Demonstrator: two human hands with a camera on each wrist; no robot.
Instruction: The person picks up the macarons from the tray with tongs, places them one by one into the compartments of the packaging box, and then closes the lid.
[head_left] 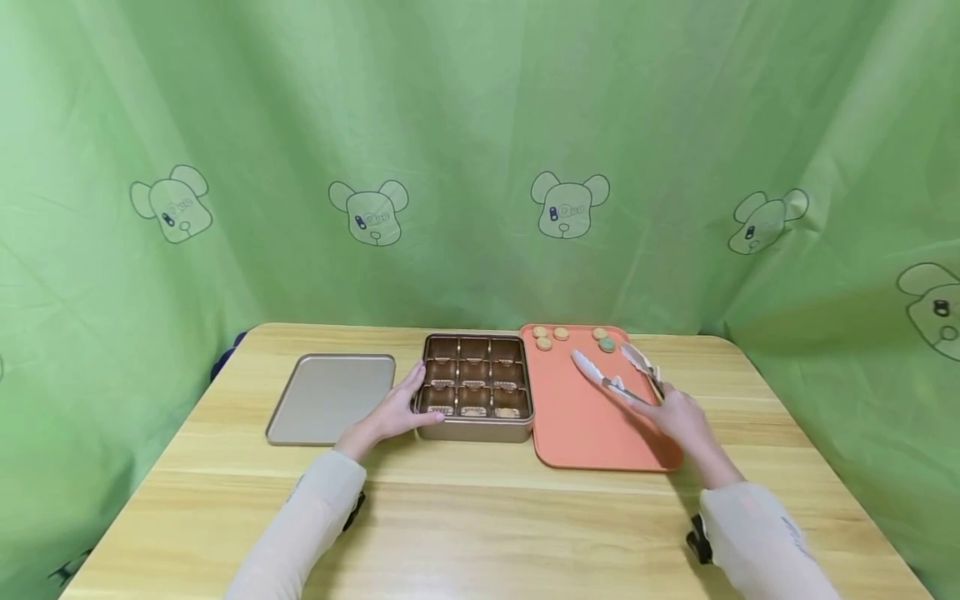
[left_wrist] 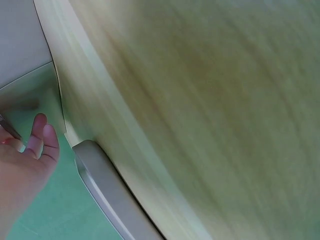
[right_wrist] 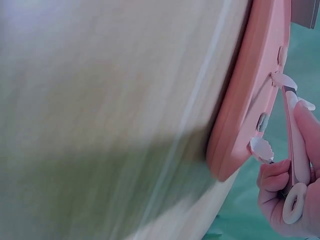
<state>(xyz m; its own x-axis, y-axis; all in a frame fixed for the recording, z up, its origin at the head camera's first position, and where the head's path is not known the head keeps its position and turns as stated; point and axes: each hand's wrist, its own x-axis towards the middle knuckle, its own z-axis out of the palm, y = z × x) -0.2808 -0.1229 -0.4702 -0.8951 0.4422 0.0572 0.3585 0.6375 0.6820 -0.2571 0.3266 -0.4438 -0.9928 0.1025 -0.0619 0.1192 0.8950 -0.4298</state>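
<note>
Green cookie [head_left: 607, 346], ahead of right fingers [right_wrist: 276, 182] curled round the tongs [head_left: 591, 368], best nipped gently, with left fingers [head_left: 409, 386] spread against the tin [head_left: 475, 431] to steady it.

Lower centre, head view: bare tabletop [head_left: 525, 517] offers open passage between the sleeves [head_left: 307, 517], up to the divided tin [head_left: 478, 431]. Centre: left hand [head_left: 392, 412] blocks the tin's left side, and the orange tray [head_left: 577, 429] hugs its right, leaving hardly a gap. Right of centre: spread tongs [head_left: 590, 368] in the right hand [head_left: 680, 418] bar the tray's upper part, biscuits [head_left: 607, 344] close by.
</note>
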